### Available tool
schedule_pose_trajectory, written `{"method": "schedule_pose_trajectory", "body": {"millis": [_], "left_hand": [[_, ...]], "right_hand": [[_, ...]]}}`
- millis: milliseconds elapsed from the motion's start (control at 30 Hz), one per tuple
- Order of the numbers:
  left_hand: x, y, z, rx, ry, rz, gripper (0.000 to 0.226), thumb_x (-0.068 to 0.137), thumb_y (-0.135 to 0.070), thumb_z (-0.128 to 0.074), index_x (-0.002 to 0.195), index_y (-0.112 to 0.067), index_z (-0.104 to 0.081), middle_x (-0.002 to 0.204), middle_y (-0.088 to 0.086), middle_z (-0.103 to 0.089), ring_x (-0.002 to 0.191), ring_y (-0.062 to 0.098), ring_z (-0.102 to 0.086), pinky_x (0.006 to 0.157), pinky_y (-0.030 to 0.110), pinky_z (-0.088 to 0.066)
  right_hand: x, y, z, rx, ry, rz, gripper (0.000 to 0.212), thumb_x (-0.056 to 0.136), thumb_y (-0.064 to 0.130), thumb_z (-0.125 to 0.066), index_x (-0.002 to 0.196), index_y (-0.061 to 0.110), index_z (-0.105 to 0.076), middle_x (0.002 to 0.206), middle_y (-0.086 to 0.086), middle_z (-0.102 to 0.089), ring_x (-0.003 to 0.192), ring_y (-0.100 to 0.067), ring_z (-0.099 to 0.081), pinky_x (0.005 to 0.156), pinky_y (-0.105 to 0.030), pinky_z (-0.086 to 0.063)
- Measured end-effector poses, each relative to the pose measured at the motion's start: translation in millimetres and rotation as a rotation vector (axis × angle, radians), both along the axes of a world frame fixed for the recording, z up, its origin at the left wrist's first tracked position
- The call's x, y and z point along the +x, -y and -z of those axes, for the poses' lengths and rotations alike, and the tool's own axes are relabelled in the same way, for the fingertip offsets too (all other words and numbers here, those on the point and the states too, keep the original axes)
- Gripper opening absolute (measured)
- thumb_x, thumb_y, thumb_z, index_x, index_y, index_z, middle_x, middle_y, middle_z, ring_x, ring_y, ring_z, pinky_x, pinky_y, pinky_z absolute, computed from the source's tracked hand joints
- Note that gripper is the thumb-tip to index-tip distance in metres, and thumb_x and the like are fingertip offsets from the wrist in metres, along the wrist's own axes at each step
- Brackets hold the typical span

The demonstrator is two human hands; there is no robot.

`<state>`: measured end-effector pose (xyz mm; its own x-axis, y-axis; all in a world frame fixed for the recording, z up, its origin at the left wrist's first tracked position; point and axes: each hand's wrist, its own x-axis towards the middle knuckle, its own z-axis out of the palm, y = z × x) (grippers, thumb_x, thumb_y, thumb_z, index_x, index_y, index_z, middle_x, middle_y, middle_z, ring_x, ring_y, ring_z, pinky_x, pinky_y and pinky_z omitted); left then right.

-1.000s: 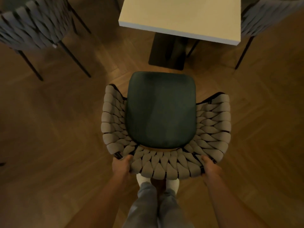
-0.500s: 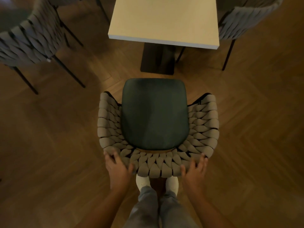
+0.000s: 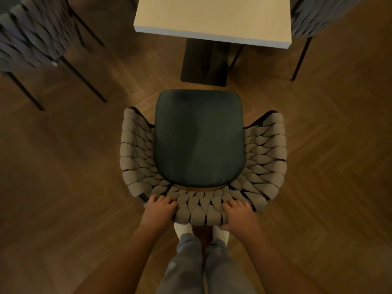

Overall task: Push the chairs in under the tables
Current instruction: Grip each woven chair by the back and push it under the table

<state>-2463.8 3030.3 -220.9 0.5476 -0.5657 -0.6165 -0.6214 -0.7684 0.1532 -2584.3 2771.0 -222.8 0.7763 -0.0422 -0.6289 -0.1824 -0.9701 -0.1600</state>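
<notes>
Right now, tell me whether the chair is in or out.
Out. The chair seat stands wholly short of the table edge, floor showing between; both hands, left and right, grip its backrest.

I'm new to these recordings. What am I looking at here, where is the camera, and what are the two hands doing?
The camera sits on a person's head and looks down, so you see their own arms, grey trousers and white shoes. Both bare hands grip the woven grey backrest of an armchair with a dark green seat cushion: the left hand near one corner, the right hand near the other, fingers curled over the top edge. Ahead stands a pale square table on a dark pedestal, bare where visible. The chair's seat is not yet under it. Two more woven grey chairs stand at the upper corners on the wooden floor.
</notes>
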Motion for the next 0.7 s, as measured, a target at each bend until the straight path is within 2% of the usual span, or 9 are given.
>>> {"method": "schedule_pose_trajectory", "body": {"millis": [100, 333, 567, 700], "left_hand": [[0.0, -3.4, 5.5, -0.005, 0.029, 0.029, 0.046, 0.088, -0.033, -0.075, 0.132, -0.034, -0.064, 0.134, -0.002, -0.066, 0.125, 0.024, -0.06, 0.109, 0.048, -0.04], [39.8, 7.9, 7.0, -0.016, 0.065, 0.06, 0.046, 0.096, -0.032, -0.066, 0.141, -0.032, -0.057, 0.145, 0.001, -0.058, 0.135, 0.027, -0.052, 0.115, 0.049, -0.031], [87.7, 26.6, 8.8, -0.018, 0.084, 0.067, 0.047, 0.099, -0.032, -0.062, 0.145, -0.033, -0.052, 0.147, 0.0, -0.054, 0.135, 0.026, -0.049, 0.114, 0.047, -0.029], [115.1, 36.9, 9.6, -0.001, 0.107, 0.102, 0.046, 0.1, -0.032, -0.059, 0.145, -0.033, -0.05, 0.149, 0.0, -0.051, 0.137, 0.026, -0.046, 0.116, 0.047, -0.026]], "right_hand": [[-0.3, 0.8, 2.9, -0.023, -0.012, -0.015, 0.064, 0.085, 0.062, -0.062, 0.138, 0.026, -0.053, 0.136, -0.002, -0.058, 0.129, -0.024, -0.051, 0.108, -0.041, -0.035], [36.1, 6.3, 0.5, -0.021, 0.012, 0.004, 0.061, 0.086, 0.061, -0.062, 0.136, 0.027, -0.054, 0.133, 0.001, -0.06, 0.125, -0.023, -0.052, 0.103, -0.04, -0.035], [76.8, 22.7, 1.2, -0.031, 0.098, 0.03, 0.053, 0.084, 0.06, -0.065, 0.126, 0.028, -0.061, 0.119, 0.002, -0.066, 0.114, -0.023, -0.059, 0.099, -0.041, -0.04], [95.1, 27.9, 6.2, -0.067, 0.092, 0.043, 0.047, 0.074, 0.059, -0.074, 0.108, 0.027, -0.069, 0.1, 0.001, -0.071, 0.095, -0.024, -0.067, 0.086, -0.042, -0.048]]}}
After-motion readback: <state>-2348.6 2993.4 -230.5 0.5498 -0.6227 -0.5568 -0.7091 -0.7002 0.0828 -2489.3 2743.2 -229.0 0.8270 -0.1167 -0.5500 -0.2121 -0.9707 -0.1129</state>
